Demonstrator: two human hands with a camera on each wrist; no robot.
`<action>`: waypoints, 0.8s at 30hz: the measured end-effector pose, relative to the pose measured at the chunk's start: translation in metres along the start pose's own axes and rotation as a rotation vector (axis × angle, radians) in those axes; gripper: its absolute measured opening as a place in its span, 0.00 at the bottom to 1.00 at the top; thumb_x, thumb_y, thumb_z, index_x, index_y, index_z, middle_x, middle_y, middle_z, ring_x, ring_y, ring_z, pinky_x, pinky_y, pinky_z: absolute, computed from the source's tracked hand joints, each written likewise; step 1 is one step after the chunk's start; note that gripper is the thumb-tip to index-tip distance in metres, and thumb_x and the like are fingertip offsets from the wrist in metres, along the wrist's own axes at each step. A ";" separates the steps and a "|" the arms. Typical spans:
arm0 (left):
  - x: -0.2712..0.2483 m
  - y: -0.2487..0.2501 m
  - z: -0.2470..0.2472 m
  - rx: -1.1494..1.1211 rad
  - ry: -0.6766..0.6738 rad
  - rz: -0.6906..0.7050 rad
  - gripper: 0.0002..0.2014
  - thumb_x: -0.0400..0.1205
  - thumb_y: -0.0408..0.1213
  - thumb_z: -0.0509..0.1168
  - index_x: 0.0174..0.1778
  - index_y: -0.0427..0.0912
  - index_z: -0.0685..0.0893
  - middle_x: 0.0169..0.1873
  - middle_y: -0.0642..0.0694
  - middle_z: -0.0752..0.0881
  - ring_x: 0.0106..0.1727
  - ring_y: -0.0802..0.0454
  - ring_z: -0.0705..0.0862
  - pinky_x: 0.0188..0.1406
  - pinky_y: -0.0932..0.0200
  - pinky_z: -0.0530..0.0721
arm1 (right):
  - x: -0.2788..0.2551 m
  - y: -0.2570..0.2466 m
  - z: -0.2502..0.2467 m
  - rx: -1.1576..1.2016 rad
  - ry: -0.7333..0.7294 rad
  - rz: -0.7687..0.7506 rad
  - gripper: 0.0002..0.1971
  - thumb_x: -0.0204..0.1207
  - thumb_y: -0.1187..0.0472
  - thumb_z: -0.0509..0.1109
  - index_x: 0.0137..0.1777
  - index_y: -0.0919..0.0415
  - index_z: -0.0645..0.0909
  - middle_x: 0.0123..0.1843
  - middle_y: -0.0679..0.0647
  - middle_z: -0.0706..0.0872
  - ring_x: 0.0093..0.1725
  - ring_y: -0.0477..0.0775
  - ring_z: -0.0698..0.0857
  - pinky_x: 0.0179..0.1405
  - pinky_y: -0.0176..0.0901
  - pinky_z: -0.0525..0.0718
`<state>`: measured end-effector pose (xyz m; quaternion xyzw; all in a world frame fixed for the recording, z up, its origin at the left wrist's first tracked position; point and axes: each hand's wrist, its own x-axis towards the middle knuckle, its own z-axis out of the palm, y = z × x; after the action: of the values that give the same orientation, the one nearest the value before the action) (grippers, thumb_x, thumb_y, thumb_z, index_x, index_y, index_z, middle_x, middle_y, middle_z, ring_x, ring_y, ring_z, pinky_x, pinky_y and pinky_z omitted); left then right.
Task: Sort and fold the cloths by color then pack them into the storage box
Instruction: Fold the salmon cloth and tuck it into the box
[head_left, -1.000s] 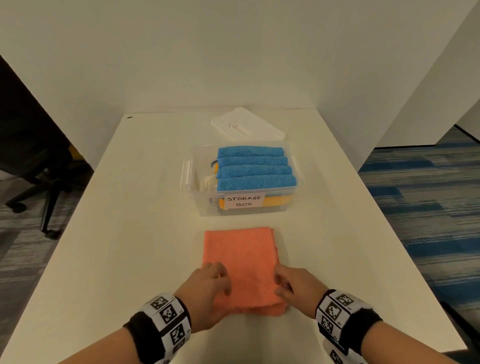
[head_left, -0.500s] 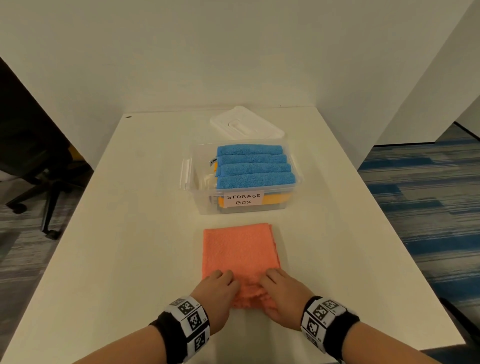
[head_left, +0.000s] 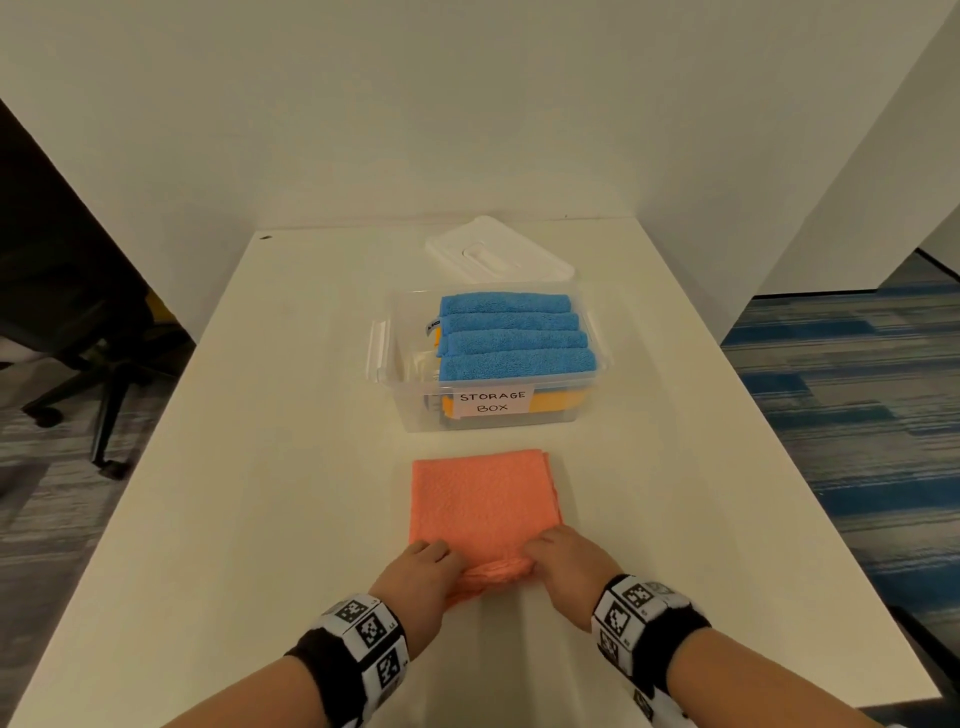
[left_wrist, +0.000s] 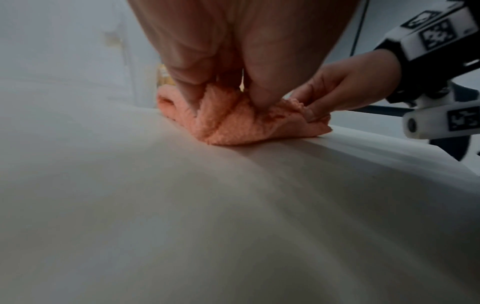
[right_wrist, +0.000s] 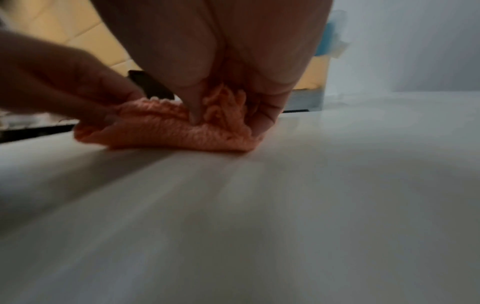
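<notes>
Orange cloth (head_left: 483, 501): near edge pinched by left hand (head_left: 423, 574) and right hand (head_left: 563, 564); blue cloths (head_left: 514, 338) already packed in storage box (head_left: 595, 387).

Left hand (head_left: 422, 576): your fingers curl, pinching the orange cloth (head_left: 483, 499).
Right hand (head_left: 566, 564): yours pinches the same edge.

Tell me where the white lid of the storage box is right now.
In the head view, the white lid lies flat on the table just behind the storage box, toward the far wall, well beyond the orange cloth.
</notes>
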<state>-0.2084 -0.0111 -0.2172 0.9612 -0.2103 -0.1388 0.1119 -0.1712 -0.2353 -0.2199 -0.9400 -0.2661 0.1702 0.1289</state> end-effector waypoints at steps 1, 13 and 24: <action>0.001 0.001 -0.004 -0.018 -0.007 -0.036 0.18 0.70 0.33 0.70 0.55 0.52 0.80 0.48 0.55 0.82 0.50 0.53 0.80 0.52 0.66 0.79 | 0.002 0.000 -0.004 0.061 -0.050 0.035 0.14 0.79 0.66 0.58 0.61 0.58 0.80 0.59 0.55 0.82 0.62 0.55 0.77 0.58 0.41 0.75; 0.020 0.001 -0.025 -0.068 0.054 -0.021 0.11 0.82 0.47 0.56 0.58 0.49 0.73 0.53 0.50 0.79 0.51 0.45 0.82 0.45 0.53 0.79 | 0.033 -0.005 -0.028 0.183 -0.195 0.226 0.15 0.78 0.68 0.59 0.35 0.48 0.64 0.40 0.49 0.75 0.41 0.53 0.74 0.30 0.38 0.66; 0.020 -0.005 -0.013 0.043 -0.027 0.181 0.20 0.65 0.34 0.74 0.51 0.52 0.81 0.44 0.53 0.82 0.38 0.53 0.84 0.28 0.64 0.80 | 0.032 0.000 -0.040 0.344 -0.146 0.318 0.11 0.74 0.60 0.70 0.34 0.49 0.72 0.45 0.49 0.83 0.47 0.51 0.83 0.43 0.38 0.77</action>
<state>-0.1853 -0.0130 -0.2104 0.9386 -0.3005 -0.1363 0.1003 -0.1296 -0.2239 -0.1916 -0.9195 -0.0907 0.2985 0.2391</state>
